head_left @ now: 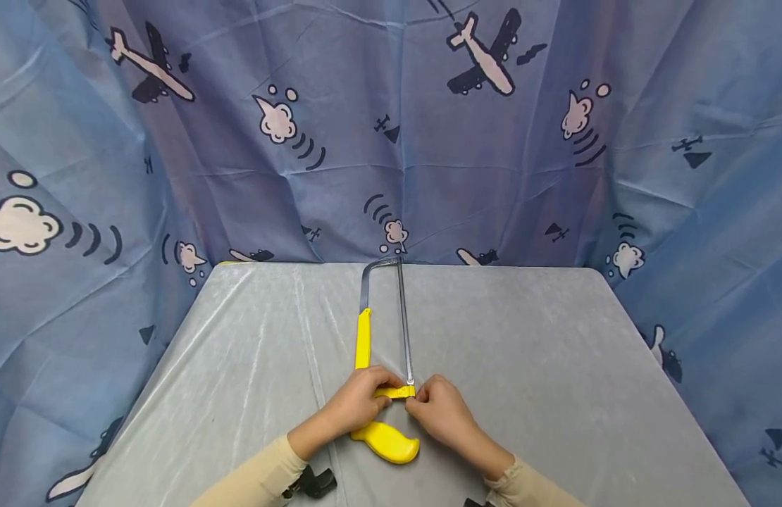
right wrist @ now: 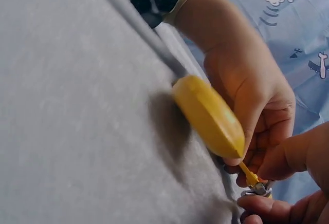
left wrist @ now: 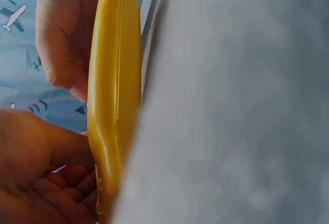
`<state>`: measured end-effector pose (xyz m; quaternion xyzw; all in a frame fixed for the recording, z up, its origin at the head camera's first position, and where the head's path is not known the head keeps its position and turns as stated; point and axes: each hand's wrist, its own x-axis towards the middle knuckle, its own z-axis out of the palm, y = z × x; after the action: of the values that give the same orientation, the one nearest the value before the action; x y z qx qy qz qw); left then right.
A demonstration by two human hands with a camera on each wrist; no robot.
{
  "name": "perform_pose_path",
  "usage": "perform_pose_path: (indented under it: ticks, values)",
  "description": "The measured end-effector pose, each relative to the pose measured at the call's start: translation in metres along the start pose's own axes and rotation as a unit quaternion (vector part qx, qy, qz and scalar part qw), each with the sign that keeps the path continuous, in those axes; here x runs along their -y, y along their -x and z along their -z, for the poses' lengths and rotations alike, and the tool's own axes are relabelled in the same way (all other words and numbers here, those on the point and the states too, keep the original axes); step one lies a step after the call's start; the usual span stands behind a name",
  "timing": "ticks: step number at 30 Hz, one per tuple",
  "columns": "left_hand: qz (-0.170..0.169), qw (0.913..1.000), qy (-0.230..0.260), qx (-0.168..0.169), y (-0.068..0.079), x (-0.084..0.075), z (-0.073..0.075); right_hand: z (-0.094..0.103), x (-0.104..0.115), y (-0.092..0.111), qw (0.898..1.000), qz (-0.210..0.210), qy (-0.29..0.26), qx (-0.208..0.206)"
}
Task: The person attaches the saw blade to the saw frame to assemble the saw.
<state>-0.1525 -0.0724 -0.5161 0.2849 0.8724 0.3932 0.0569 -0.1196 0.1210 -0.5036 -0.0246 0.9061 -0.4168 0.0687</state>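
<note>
A hacksaw (head_left: 363, 338) with a yellow handle (head_left: 392, 445) lies on the table, its steel bow pointing away from me and its blade (head_left: 404, 317) along the right side. My left hand (head_left: 356, 400) grips the short yellow arm (head_left: 397, 391) that holds the blade's near end, just above the handle. On the other side of that arm, my right hand (head_left: 443, 412) pinches at the blade's end fitting. Thumb and finger close around a small metal piece (right wrist: 260, 188) in the right wrist view. The yellow handle (left wrist: 115, 64) fills the middle of the left wrist view, partly covering both hands.
A grey cloth covers the table (head_left: 524, 338). Blue curtains (head_left: 340, 127) printed with planes and clouds hang behind it and on both sides. A black wrist device (head_left: 316, 483) sits by the left sleeve (head_left: 258, 479).
</note>
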Motion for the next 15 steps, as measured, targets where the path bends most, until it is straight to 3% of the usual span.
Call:
perform_pose_path:
  ticks: [9, 15]
  values:
    - [0.002, 0.9999, 0.015, 0.008, 0.0005, 0.0027, -0.0003, 0.0056, 0.0003, -0.0010, 0.989, -0.050, -0.125, 0.068]
    - [0.000, 0.9998, 0.010, 0.018, -0.0003, 0.0027, 0.0005, 0.0092, -0.0019, -0.0019, 0.971, -0.087, -0.186, 0.120]
